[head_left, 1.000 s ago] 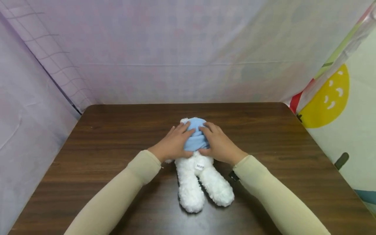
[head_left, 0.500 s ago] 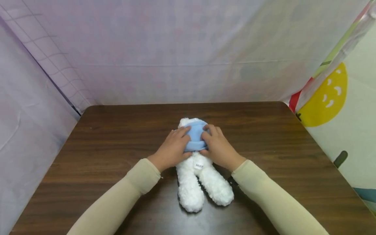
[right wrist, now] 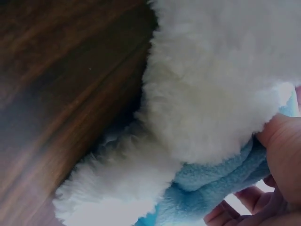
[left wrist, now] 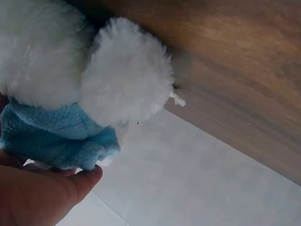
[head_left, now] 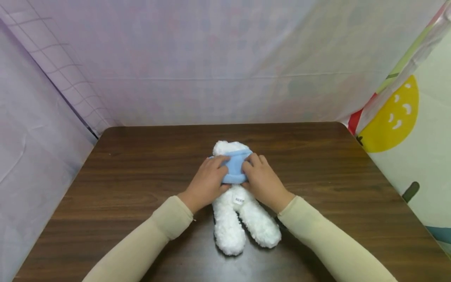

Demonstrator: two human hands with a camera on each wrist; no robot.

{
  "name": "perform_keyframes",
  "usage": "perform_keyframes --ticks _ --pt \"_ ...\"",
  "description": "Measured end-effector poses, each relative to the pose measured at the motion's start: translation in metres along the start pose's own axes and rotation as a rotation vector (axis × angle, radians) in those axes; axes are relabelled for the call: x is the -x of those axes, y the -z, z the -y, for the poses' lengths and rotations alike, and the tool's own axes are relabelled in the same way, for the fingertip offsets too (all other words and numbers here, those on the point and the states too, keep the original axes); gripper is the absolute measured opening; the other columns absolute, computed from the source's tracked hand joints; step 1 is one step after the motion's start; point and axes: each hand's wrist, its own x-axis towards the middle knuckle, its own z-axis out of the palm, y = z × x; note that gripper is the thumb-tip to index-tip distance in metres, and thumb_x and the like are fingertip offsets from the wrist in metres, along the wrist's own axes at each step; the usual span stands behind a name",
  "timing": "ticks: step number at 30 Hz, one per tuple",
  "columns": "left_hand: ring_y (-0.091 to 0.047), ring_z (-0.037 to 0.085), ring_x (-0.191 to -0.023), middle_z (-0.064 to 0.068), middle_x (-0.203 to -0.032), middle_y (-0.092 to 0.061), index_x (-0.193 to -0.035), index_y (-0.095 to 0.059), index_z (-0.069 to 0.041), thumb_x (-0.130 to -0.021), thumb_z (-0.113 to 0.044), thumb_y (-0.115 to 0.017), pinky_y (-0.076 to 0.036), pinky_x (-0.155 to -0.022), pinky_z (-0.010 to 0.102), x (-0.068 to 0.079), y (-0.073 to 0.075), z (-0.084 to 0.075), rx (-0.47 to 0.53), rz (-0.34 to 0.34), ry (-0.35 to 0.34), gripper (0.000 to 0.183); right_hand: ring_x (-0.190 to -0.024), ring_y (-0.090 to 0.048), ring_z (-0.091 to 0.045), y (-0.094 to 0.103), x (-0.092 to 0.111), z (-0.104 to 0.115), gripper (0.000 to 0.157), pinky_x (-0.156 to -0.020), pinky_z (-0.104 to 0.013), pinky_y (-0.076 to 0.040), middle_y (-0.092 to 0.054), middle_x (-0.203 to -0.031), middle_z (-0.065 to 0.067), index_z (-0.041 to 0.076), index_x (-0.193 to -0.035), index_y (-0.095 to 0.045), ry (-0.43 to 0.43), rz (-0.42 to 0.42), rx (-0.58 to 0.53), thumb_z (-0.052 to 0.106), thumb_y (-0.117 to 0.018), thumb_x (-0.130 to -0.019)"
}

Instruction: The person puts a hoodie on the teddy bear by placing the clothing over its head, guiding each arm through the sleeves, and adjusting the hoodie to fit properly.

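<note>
Blue cloth (head_left: 235,167) over white plush toy (head_left: 228,219)
My left hand (head_left: 206,180) and right hand (head_left: 264,180) pinch the cloth's two sides.

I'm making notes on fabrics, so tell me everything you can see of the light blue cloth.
The light blue cloth looks soft and fleecy, with a thicker band along its near edge and several folds. It lies across the white plush toy, between the toy's fluffy far end and its two legs. The left hand and right hand hold it from either side; its underside is hidden.
</note>
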Motion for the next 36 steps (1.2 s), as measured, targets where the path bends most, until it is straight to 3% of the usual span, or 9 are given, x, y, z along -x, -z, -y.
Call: perform_keyframes --ticks 5,10,17,25,28,31,34,36 --pt "-0.050 0.032 -0.127 0.012 -0.133 -0.055 -0.081 -0.060 -0.009 -0.083 -0.020 -0.082 -0.036 -0.107 0.056 0.002 0.000 0.000 -0.016 -0.030 -0.023 0.024 -0.080 -0.048 -0.026 -0.001 0.001 0.001 0.038 -0.071 -0.035 -0.044 -0.049 -0.088 -0.007 0.008 -0.082 -0.051 0.046 -0.021 0.043 0.009 -0.088 -0.073" --pt "-0.055 0.029 -0.119 0.008 -0.122 -0.060 -0.074 -0.058 -0.011 -0.080 -0.018 -0.084 -0.037 -0.106 0.056 0.003 0.001 0.000 -0.024 -0.030 -0.031 0.027 -0.079 -0.053 -0.022 -0.004 0.003 0.000 0.036 -0.070 -0.036 -0.046 -0.052 -0.082 -0.002 0.009 -0.082 -0.051 0.069 -0.038 -0.003 0.008 -0.086 -0.074" --pt "-0.055 0.029 -0.120 0.008 -0.125 -0.061 -0.090 -0.063 -0.010 -0.084 -0.025 -0.082 -0.037 -0.105 0.058 0.007 0.004 0.000 0.022 -0.018 0.002 0.024 -0.087 -0.052 -0.021 -0.006 0.005 -0.003 0.028 -0.074 -0.035 -0.048 -0.055 -0.096 -0.004 0.008 -0.096 -0.056 0.057 -0.038 -0.092 0.008 -0.081 -0.083" --pt "-0.054 0.030 -0.121 0.009 -0.126 -0.059 -0.097 -0.058 -0.012 -0.086 -0.031 -0.079 -0.033 -0.106 0.063 0.010 0.006 0.001 0.031 -0.004 0.069 0.031 -0.098 -0.055 -0.027 -0.004 0.005 -0.003 0.033 -0.081 -0.042 -0.050 -0.056 -0.110 -0.011 0.004 -0.109 -0.058 0.015 -0.018 -0.119 0.015 -0.079 -0.086" --pt "-0.052 0.031 -0.123 0.012 -0.128 -0.056 -0.108 -0.060 -0.010 -0.084 -0.033 -0.081 -0.032 -0.107 0.061 0.011 0.007 0.002 0.040 -0.053 0.077 0.039 -0.100 -0.056 -0.027 -0.003 0.004 -0.008 0.035 -0.084 -0.041 -0.050 -0.056 -0.113 -0.013 0.003 -0.113 -0.057 -0.013 -0.007 -0.191 0.016 -0.078 -0.087" --pt "-0.051 0.032 -0.119 0.013 -0.125 -0.054 -0.115 -0.060 -0.008 -0.081 -0.033 -0.084 -0.039 -0.104 0.053 0.011 0.009 0.004 0.049 -0.147 0.044 0.049 -0.101 -0.055 -0.026 0.001 0.003 -0.012 0.042 -0.085 -0.041 -0.049 -0.053 -0.117 -0.013 0.002 -0.116 -0.056 -0.046 -0.048 -0.266 0.018 -0.080 -0.086" --pt "-0.054 0.027 -0.101 0.009 -0.110 -0.056 -0.107 -0.064 -0.008 -0.081 -0.029 -0.084 -0.046 -0.090 0.041 0.013 0.013 0.005 0.044 -0.211 -0.024 0.038 -0.099 -0.053 -0.027 0.007 0.003 -0.013 0.044 -0.083 -0.041 -0.048 -0.052 -0.113 -0.013 0.001 -0.112 -0.056 -0.032 -0.145 -0.272 0.020 -0.083 -0.083" --pt "-0.053 0.023 -0.089 0.005 -0.099 -0.056 -0.098 -0.066 -0.009 -0.083 -0.027 -0.082 -0.047 -0.079 0.036 0.016 0.017 0.007 0.042 -0.212 -0.039 0.028 -0.096 -0.052 -0.026 0.011 0.003 -0.013 0.040 -0.081 -0.040 -0.047 -0.053 -0.106 -0.011 0.002 -0.105 -0.058 0.008 -0.192 -0.248 0.020 -0.084 -0.081"
